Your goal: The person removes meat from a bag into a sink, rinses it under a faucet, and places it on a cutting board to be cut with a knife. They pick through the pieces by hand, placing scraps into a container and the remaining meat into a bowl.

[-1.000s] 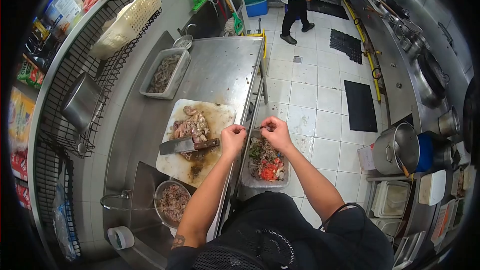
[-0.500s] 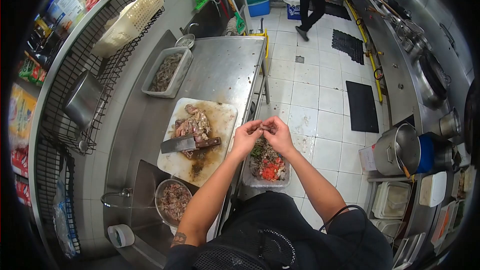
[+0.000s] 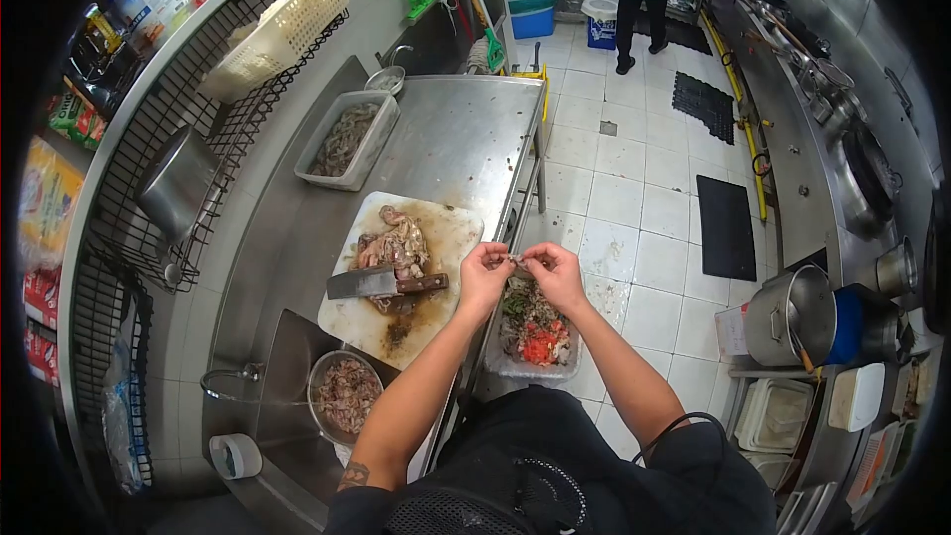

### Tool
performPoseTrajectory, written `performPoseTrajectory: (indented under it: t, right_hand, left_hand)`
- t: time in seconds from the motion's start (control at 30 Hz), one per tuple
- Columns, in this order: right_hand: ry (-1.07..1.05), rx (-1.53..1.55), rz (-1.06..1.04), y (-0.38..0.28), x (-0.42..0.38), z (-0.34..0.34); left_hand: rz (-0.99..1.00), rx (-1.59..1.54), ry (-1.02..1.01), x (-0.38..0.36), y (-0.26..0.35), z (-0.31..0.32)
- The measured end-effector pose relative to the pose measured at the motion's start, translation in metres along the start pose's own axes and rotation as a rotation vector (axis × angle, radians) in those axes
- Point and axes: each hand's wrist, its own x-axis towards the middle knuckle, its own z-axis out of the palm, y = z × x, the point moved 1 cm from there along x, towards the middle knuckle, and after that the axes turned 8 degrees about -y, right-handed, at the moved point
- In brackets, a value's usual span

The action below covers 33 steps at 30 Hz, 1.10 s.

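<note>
My left hand (image 3: 483, 275) and my right hand (image 3: 557, 275) meet in front of me, fingertips pinched on a small greyish piece (image 3: 517, 260) that looks like a shrimp. Both are closed, and the fingers partly cover it. Below them stands a clear plastic bin (image 3: 530, 370) holding dark scraps and red bits (image 3: 544, 343). To the left, a stained white cutting board (image 3: 454, 230) bears a pile of squid-like seafood (image 3: 398, 240), with a cleaver (image 3: 363, 283) lying across it. A tub (image 3: 381, 144) of grey shrimp (image 3: 347, 139) sits farther back.
A metal bowl (image 3: 317, 416) of pinkish seafood pieces stands by the sink tap (image 3: 250, 373) at lower left. The steel table (image 3: 456, 129) edge runs beside my left arm. A co-worker (image 3: 642, 0) stands at the far end of the aisle. A large pot (image 3: 778, 322) is on the right.
My fingertips have drawn slightly apart, showing more of the small piece between them. The co-worker has walked farther away up the aisle. The view has shifted slightly.
</note>
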Motion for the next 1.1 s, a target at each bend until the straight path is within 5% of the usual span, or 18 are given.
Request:
performPoseTrajectory:
  t: [0.33,0.63,1.0,1.1]
  right_hand:
    - [-0.074,-0.167,-0.068,-0.011,0.002,0.0]
    - [-0.091,-0.576,-0.364,-0.034,0.005,0.0]
    - [-0.072,-0.453,-0.234,-0.004,0.013,0.012]
    - [0.092,-0.461,-0.216,0.013,0.016,0.005]
  left_hand:
    - [-0.046,0.065,-0.014,0.011,-0.003,0.004]
    - [-0.048,0.058,-0.066,0.014,0.008,0.009]
    - [-0.05,0.063,0.0,-0.003,0.01,-0.009]
    - [-0.2,0.054,-0.001,-0.021,0.013,-0.047]
